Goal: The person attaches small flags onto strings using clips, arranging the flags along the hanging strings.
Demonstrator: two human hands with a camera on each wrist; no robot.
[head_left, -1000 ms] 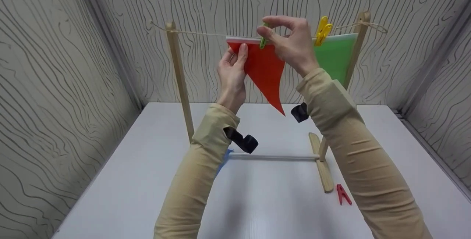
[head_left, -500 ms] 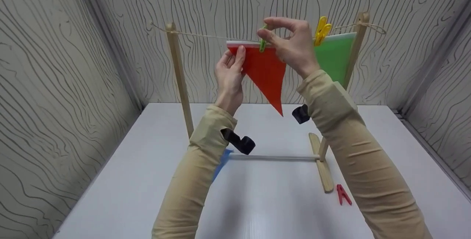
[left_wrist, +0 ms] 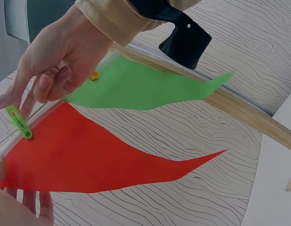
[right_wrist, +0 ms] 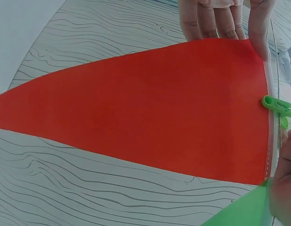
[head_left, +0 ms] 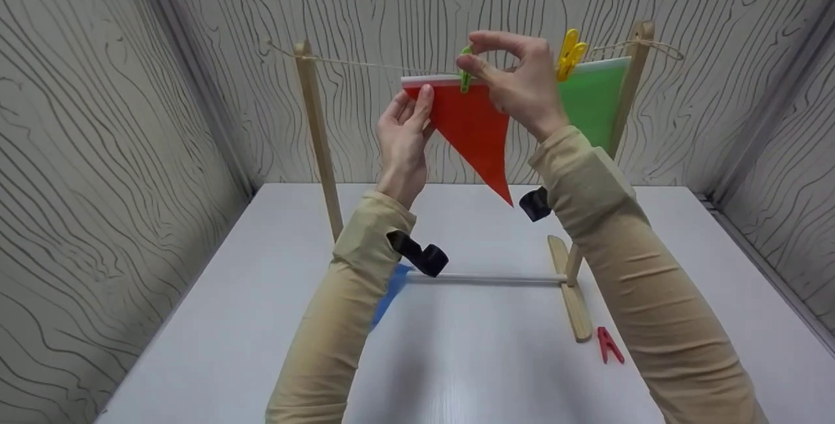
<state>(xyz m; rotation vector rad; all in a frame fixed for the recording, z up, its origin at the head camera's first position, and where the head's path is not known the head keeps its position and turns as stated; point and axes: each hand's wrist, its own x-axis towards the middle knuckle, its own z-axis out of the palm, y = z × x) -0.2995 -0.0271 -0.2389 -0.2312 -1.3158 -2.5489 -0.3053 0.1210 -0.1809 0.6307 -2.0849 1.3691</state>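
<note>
A red triangular pennant [head_left: 471,121] with a white top band hangs point down at the string [head_left: 365,62]. My left hand [head_left: 406,140] pinches its upper left corner, thumb in front and fingers behind. My right hand [head_left: 522,81] pinches a green clothespin [head_left: 465,75] between thumb and index finger. In the right wrist view the green clothespin [right_wrist: 277,104] straddles the pennant's white band near its middle. Right of it, a green pennant [head_left: 595,101] hangs from the string by a yellow clothespin [head_left: 571,59], partly hidden behind my right hand and sleeve.
Two wooden posts [head_left: 318,143] hold the string, and a white rod [head_left: 489,278] joins them low down. The right post stands on a wooden foot [head_left: 574,313]. A red clothespin [head_left: 609,346] lies near that foot. Blue fabric [head_left: 391,293] shows beside my left sleeve.
My left hand has drifted slightly down and left, lowering the red pennant's left corner and the string. The pennant's tip has swung, ending slightly right. My right hand stays nearly in place.
</note>
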